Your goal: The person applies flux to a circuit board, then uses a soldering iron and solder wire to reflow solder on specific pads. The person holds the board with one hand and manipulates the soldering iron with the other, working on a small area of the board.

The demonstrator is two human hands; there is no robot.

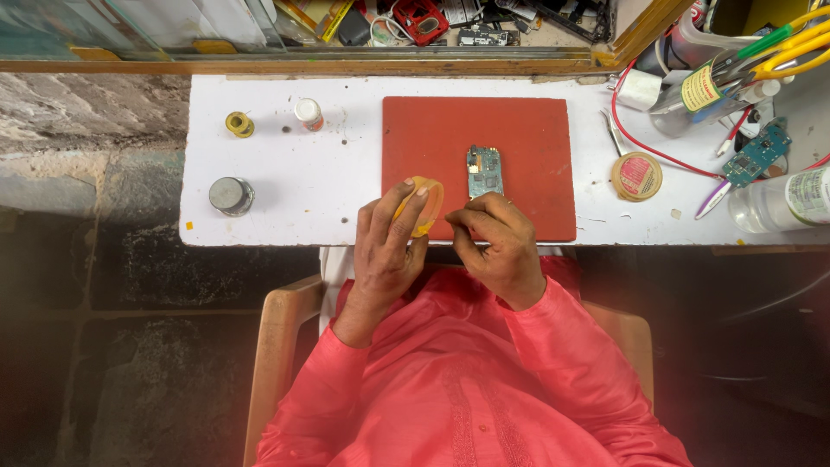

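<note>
Two hands (445, 238) around amber tape roll (424, 206)

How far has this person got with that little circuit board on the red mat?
Done: the bare circuit board lies out of any casing on the red mat. In hand: the left hand holds a roll of amber tape, and the right hand pinches at its edge. Left: no tape shows on the board yet, and the round tin sits untouched.
</note>
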